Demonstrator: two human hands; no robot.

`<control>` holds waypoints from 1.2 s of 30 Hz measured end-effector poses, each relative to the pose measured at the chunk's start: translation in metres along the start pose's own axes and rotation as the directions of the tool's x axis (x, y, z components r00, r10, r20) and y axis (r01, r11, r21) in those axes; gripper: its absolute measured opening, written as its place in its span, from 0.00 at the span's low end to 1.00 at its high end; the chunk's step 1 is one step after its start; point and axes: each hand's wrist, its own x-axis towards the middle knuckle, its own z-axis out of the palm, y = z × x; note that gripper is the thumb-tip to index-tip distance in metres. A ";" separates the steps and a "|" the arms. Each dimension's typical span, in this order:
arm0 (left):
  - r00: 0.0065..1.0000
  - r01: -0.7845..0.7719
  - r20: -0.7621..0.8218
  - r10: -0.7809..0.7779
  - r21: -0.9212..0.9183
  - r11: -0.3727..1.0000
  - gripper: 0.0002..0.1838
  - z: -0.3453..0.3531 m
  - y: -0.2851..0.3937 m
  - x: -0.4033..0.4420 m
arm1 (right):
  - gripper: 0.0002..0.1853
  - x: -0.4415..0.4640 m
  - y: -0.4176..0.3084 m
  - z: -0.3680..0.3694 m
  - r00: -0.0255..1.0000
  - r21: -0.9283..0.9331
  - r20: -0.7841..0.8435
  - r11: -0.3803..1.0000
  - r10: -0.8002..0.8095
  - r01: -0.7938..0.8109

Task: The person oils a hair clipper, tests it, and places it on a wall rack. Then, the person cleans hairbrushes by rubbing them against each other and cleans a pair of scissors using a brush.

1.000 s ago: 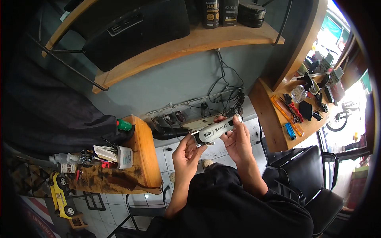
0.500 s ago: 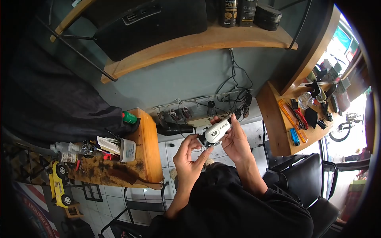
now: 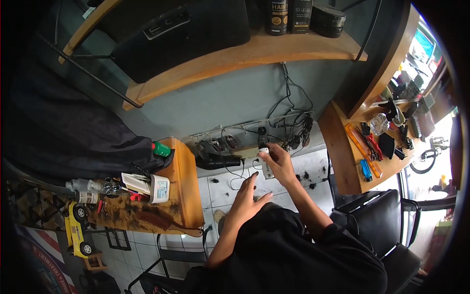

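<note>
My right hand (image 3: pixel 280 165) is closed around a white hair clipper (image 3: pixel 267 170), held roughly upright in front of the wall rack. The palm and fingers cover part of its body. My left hand (image 3: pixel 243 202) is below and to the left, apart from the clipper, with its thumb and fingers spread and nothing visible in the palm. A dark spot shows at its fingertips; I cannot make out what it is. Close behind the hands, a black hair dryer (image 3: pixel 215 161) hangs from the rack (image 3: pixel 249 122), with other corded tools and tangled black cables (image 3: pixel 289 100) beside it.
The left wooden counter (image 3: pixel 188 188) bears a white container (image 3: pixel 159 189), a brush (image 3: pixel 159 221) and a green bottle (image 3: pixel 160 148). Combs and scissors lie on the right counter (image 3: pixel 338 152). A shelf (image 3: pixel 210 66) juts out above. Black chairs (image 3: pixel 377 220) flank me; hair clumps dot the floor.
My left hand has let go of the clipper and moved slightly down. My right hand has turned the clipper from slanted to roughly upright and shifted it a little toward the wall.
</note>
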 end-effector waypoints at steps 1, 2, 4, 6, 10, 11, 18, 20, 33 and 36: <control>1.000 -0.006 -0.005 0.006 0.010 1.000 0.44 0.002 -0.003 0.007 | 0.20 0.008 0.021 0.008 0.996 -0.035 -0.079 0.999 -0.042 0.040; 0.999 0.016 -0.048 -0.018 -0.045 0.999 0.44 0.004 -0.007 0.016 | 0.22 0.017 0.032 0.014 0.984 -0.072 -0.155 0.994 -0.089 0.078; 0.990 0.003 -0.139 -0.009 -0.044 0.999 0.44 0.011 -0.028 0.032 | 0.21 0.032 0.034 0.022 0.989 -0.139 -0.119 0.987 -0.093 0.076; 0.983 -0.009 -0.182 0.007 -0.010 1.000 0.44 0.014 -0.046 0.048 | 0.20 0.048 0.033 0.027 0.997 -0.280 -0.048 0.959 -0.056 0.041; 0.976 -0.036 -0.211 0.050 0.069 0.997 0.43 0.010 -0.047 0.068 | 0.22 0.069 0.044 0.040 0.997 -0.282 -0.067 0.958 0.036 -0.054; 0.982 -0.032 -0.186 0.039 0.040 0.999 0.42 0.009 -0.045 0.071 | 0.22 0.071 0.050 0.042 0.997 -0.279 -0.064 0.959 0.035 -0.052; 0.987 -0.018 -0.159 0.016 -0.015 1.000 0.40 0.016 -0.047 0.080 | 0.23 0.082 0.077 0.051 0.984 -0.335 -0.112 0.938 -0.137 0.092; 0.991 0.035 -0.129 -0.040 -0.044 0.998 0.38 0.018 -0.048 0.082 | 0.23 0.090 0.093 0.055 0.986 -0.334 -0.119 0.940 -0.116 0.070; 0.981 0.008 -0.192 -0.022 -0.073 0.997 0.31 0.024 -0.047 0.093 | 0.31 0.099 0.099 0.045 0.998 -0.453 0.057 0.892 0.034 -0.005; 0.969 -0.022 -0.249 0.001 -0.083 0.996 0.28 0.019 -0.047 0.086 | 0.30 0.080 0.106 0.044 0.996 -0.465 -0.011 0.882 -0.088 0.072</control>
